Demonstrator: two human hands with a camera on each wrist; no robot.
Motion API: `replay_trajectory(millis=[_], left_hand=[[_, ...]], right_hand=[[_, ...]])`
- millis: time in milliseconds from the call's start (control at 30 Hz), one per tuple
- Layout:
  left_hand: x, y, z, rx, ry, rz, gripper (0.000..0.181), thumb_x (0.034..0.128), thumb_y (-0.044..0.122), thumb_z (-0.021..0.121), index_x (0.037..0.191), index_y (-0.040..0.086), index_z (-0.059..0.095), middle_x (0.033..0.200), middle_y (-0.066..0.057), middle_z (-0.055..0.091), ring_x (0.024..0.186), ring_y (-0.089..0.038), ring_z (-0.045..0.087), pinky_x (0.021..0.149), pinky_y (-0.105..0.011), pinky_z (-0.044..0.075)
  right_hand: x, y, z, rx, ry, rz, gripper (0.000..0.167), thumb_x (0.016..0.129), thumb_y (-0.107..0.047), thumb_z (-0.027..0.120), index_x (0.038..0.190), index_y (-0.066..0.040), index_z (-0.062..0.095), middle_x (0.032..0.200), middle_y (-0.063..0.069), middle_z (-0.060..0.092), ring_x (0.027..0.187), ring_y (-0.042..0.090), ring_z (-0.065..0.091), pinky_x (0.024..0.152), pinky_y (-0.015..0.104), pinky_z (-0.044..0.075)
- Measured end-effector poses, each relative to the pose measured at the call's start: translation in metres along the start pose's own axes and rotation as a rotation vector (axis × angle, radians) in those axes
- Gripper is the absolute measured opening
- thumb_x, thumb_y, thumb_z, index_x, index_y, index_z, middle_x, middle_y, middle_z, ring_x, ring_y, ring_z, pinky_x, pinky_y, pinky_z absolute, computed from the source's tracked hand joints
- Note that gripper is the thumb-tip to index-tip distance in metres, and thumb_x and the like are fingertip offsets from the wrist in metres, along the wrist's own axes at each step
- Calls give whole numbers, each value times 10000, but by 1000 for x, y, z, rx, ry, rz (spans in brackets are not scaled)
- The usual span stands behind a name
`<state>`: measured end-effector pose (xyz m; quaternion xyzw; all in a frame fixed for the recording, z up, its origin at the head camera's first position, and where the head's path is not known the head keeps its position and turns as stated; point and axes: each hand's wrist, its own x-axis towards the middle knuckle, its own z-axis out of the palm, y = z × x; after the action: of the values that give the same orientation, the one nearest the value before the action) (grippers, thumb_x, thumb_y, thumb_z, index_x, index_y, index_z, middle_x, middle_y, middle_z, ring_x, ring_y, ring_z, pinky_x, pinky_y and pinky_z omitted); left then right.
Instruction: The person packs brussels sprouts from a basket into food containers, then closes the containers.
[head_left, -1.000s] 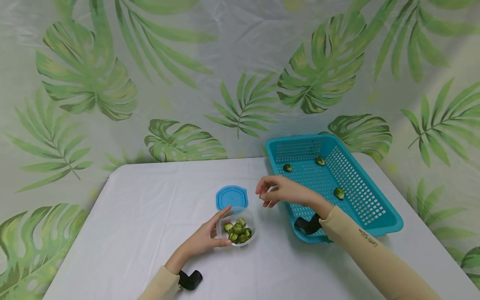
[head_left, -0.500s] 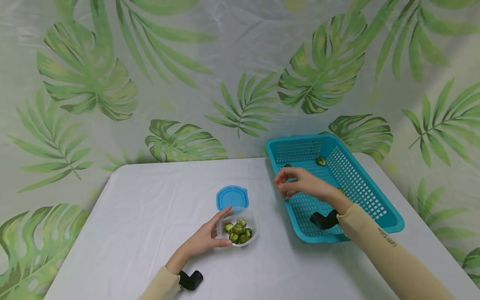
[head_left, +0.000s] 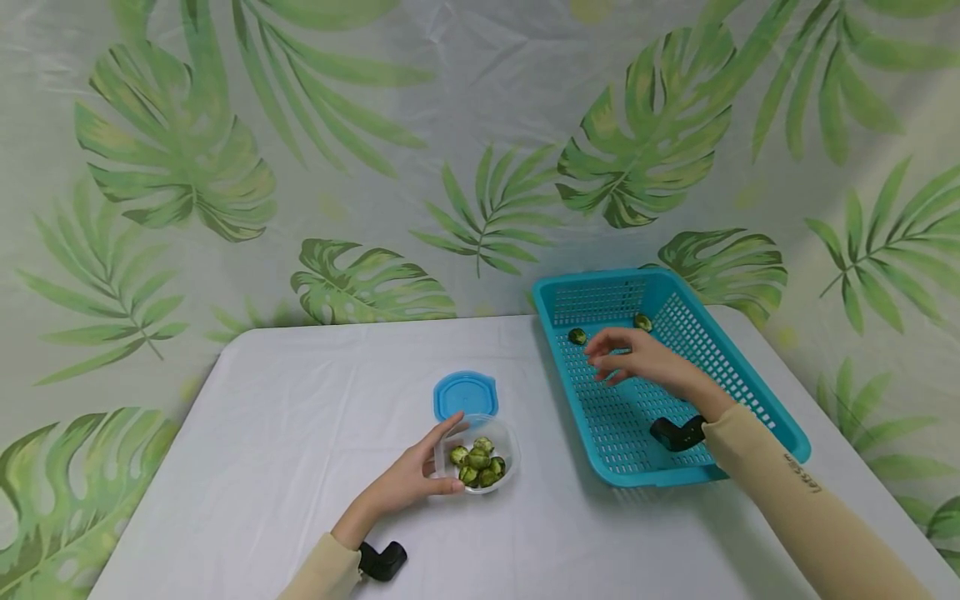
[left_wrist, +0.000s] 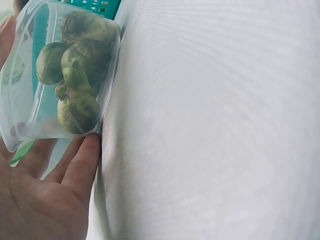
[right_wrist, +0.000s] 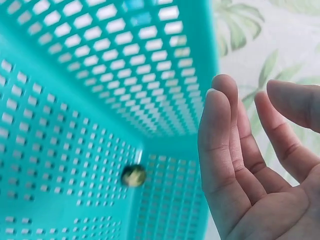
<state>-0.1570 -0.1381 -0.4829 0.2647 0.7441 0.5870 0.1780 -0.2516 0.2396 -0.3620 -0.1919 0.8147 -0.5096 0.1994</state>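
A clear plastic container [head_left: 513, 454] with several Brussels sprouts [head_left: 477, 457] stands on the table. The left hand [head_left: 405, 479] holds its left side between thumb and fingers; the left wrist view shows fingers against the container wall [left_wrist: 30, 120]. Over the turquoise basket [head_left: 600, 450] hovers the right hand [head_left: 637, 358], fingers loosely bent and apart, nothing between them. Just left of its fingertips lies one sprout [head_left: 577, 336] in the basket, and another sprout [head_left: 642, 322] is behind the hand. The right wrist view shows one sprout [right_wrist: 133, 175] near a basket corner.
Behind the container a blue lid [head_left: 465, 395] lies on the white-covered table [head_left: 300, 417]. A leaf-patterned curtain [head_left: 495, 100] hangs along the table's back edge. The basket's raised walls surround the area under the right hand.
The right hand has moved right, from between container and basket to over the basket. Its forearm now covers the sprout at the basket's right. The left hand and container have stayed put.
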Motion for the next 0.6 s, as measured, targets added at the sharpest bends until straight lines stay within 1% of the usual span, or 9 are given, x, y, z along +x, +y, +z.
replay_trajectory(millis=[167, 333, 500, 600], left_hand=[[0, 0, 0, 4, 3, -6, 896, 873, 126, 711, 1552, 144, 127, 1543, -60, 265, 1405, -288, 221, 1044, -499, 334], [0, 0, 1, 1, 2, -11, 894, 874, 126, 710, 1553, 159, 130, 1543, -44, 267, 1405, -269, 222, 1048, -493, 330], [0, -1, 0, 12, 0, 6, 882, 881, 130, 702, 1550, 134, 128, 1542, -80, 265, 1402, -313, 221, 1037, -524, 334], [0, -1, 0, 15, 3, 2, 886, 879, 135, 705, 1552, 145, 129, 1542, -66, 268, 1404, -302, 218, 1037, -527, 333]], right_hand=[[-4, 12, -14, -5, 36, 22, 287, 964, -141, 589, 1159, 63, 539, 1112, 243, 530, 944, 382, 622, 755, 433, 547], [-9, 21, -25, -15, 68, 46, 313, 977, -140, 564, 1188, 85, 510, 1171, 288, 502, 970, 396, 615, 773, 447, 543], [-13, 27, -35, -72, 92, 104, 337, 988, -145, 540, 1221, 91, 483, 1173, 283, 516, 1010, 424, 593, 799, 469, 532], [-15, 32, -40, -109, 100, 142, 361, 988, -143, 531, 1242, 105, 467, 1196, 293, 517, 1026, 430, 585, 819, 491, 519]])
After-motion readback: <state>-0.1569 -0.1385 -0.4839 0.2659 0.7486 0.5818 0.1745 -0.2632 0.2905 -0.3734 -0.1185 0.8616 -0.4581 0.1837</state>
